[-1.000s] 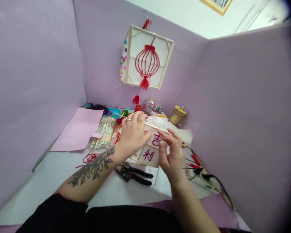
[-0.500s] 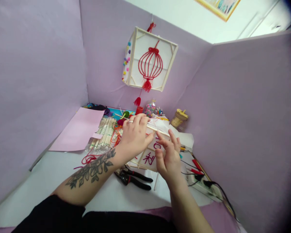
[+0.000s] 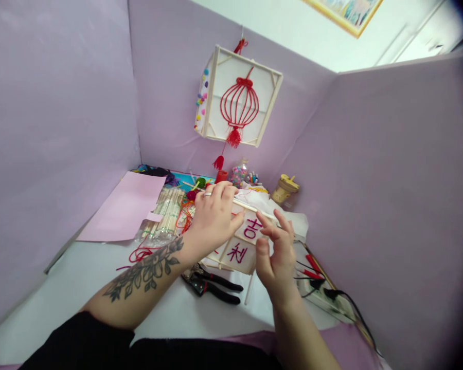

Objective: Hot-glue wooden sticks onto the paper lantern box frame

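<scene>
Under my hands leans a wood-framed paper lantern, its pale panel bearing purple characters in separate sections. My left hand, with a ring on one finger, grips its upper left part; the fingers reach over the far edge and the thumb lies across the front. Part of the panel is covered by that hand. At the panel's right side is my right hand, its fingers spread and slightly bent, with nothing seen in them. Black-handled pliers lie just in front of the lantern, beside a thin stick.
A finished square lantern with a red design hangs above. Bundled sticks and a pink sheet lie left. Behind stand a jar of pompoms and a lidded cup. A power strip with black cords is right.
My right hand has moved a little to the right, away from the panel, uncovering more of the upper character. My left hand stays in place on the lantern.
</scene>
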A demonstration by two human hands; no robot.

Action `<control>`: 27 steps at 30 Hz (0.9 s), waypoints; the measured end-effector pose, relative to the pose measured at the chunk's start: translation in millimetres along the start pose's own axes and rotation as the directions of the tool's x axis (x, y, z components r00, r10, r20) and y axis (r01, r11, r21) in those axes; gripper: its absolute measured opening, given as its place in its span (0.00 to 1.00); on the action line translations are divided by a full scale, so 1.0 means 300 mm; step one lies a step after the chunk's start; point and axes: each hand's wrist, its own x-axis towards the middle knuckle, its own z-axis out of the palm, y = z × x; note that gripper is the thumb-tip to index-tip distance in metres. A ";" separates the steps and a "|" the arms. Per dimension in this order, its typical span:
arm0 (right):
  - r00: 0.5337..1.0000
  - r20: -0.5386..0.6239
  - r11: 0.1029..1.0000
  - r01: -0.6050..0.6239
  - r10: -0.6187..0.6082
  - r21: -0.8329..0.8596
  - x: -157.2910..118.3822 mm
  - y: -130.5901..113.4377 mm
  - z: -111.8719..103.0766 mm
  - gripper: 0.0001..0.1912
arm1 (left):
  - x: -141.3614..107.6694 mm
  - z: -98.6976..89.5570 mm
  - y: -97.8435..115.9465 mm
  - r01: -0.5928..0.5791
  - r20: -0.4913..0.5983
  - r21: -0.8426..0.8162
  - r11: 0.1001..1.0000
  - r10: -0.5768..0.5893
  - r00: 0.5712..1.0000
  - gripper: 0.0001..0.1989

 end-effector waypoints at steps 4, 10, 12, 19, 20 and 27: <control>0.996 -0.087 0.999 -0.018 0.022 0.045 -0.001 -0.007 0.007 0.08 | 0.000 -0.001 -0.001 -0.001 0.001 0.003 1.000 0.001 1.000 0.21; 0.999 0.035 0.999 0.036 -0.035 -0.034 -0.003 -0.005 0.019 0.08 | -0.002 -0.003 -0.002 -0.002 0.004 0.001 1.000 0.002 1.000 0.20; 0.994 0.108 0.998 0.040 -0.034 -0.056 -0.004 -0.001 0.029 0.09 | -0.002 -0.002 -0.002 -0.006 0.000 0.007 1.000 0.006 1.000 0.20; 0.998 0.024 0.998 0.057 -0.056 -0.012 -0.015 0.000 0.037 0.06 | -0.002 0.000 -0.003 -0.002 0.006 0.015 1.000 0.002 1.000 0.19; 0.998 -0.024 0.999 0.050 -0.050 0.010 -0.017 -0.002 0.031 0.04 | -0.001 -0.001 -0.003 -0.001 0.009 0.014 1.000 0.001 1.000 0.19; 0.953 -0.300 0.994 -0.001 0.034 0.111 -0.016 -0.009 0.019 0.12 | 0.001 -0.005 0.001 0.014 0.027 0.018 1.000 -0.015 1.000 0.21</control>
